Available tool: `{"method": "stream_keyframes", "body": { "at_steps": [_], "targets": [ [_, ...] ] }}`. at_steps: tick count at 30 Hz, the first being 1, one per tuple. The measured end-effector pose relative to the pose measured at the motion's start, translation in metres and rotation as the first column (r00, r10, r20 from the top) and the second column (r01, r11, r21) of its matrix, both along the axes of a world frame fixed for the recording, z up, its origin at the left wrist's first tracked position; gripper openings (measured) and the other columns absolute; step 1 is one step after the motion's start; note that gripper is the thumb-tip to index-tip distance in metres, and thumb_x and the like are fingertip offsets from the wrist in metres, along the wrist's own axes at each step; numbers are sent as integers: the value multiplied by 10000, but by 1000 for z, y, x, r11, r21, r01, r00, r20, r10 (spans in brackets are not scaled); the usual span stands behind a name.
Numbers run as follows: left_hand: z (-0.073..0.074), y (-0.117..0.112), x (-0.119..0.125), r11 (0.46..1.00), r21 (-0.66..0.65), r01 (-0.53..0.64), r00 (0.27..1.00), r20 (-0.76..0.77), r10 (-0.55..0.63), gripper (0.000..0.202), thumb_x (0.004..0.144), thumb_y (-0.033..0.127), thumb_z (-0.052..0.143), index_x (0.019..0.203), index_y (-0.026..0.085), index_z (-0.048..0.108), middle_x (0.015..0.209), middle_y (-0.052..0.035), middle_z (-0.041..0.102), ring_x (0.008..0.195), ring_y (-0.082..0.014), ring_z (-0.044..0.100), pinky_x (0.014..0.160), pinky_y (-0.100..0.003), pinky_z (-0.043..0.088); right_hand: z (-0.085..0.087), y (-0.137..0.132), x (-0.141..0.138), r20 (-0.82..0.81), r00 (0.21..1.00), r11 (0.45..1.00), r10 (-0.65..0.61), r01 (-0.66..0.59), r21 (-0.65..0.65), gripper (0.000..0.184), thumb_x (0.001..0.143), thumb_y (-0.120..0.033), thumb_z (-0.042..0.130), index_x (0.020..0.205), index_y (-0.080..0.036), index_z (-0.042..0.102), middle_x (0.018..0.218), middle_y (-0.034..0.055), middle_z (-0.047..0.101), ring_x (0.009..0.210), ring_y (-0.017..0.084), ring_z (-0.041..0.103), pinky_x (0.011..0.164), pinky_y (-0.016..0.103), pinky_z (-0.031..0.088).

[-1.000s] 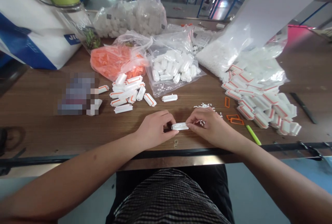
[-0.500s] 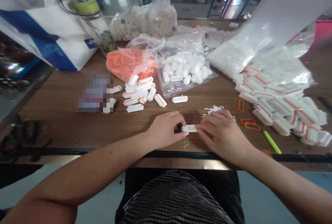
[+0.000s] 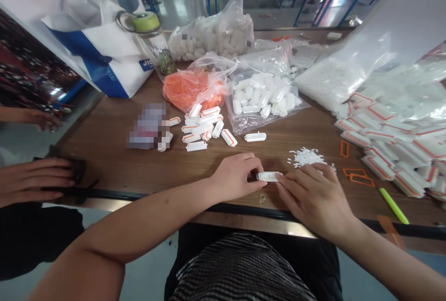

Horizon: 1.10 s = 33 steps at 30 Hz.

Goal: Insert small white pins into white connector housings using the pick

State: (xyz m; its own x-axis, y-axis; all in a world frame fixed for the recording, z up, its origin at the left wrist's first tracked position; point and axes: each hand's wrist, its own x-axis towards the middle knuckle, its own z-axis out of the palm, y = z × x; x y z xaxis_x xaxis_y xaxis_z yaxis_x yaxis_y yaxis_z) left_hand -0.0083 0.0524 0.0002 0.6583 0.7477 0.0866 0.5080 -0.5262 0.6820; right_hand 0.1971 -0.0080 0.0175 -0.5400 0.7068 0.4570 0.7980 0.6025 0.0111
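Note:
A small white oblong plastic housing lies level just over the table's front part, a row of little marks or holes along its upper face. My left hand is closed, thumb and fingers pinching its left end. At the right end, the bent fingertips of my right hand press together on the housing; whether they also hold a tiny part is hidden. Just beyond my right hand is a heap of tiny white pins. Orange rectangular frames lie to the right of that hand.
White pieces with orange edges are piled at left and right. Behind stand a bag of white pieces, an orange bag and a bottle. A yellow-green stick lies right. Another person's hand rests at left.
The view has swung left, bringing another person's hands into sight. More of the pin heap shows beyond my right hand. Both my hands stay on the housing.

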Motion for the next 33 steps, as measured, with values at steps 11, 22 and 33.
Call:
{"method": "stream_keyframes", "body": {
  "at_steps": [11,22,33],
  "targets": [
    [0,2,-2,1000,17,22,1000,21,-23,143,810,312,690,843,196,613,805,25,574,703,-117,538,683,-264,440,0,-5,11,-239,963,985,-128,96,-141,167,918,-204,554,966,-182,713,779,30,719,712,170,631,758,359,400],
    [3,27,-20,982,-176,-66,974,203,101,265,905,425,580,887,171,652,759,1,622,623,-91,513,576,-211,408,-5,3,122,-150,831,811,-536,457,-365,247,871,-380,543,756,-251,718,738,25,714,700,219,665,690,373,447],
    [10,34,-28,980,-187,-67,994,70,81,237,884,392,593,841,167,655,677,20,591,558,-78,499,504,-175,394,1,35,128,-44,892,758,-449,355,-548,211,858,-320,571,771,-251,750,823,14,765,738,203,684,686,325,460]
  ]
}}
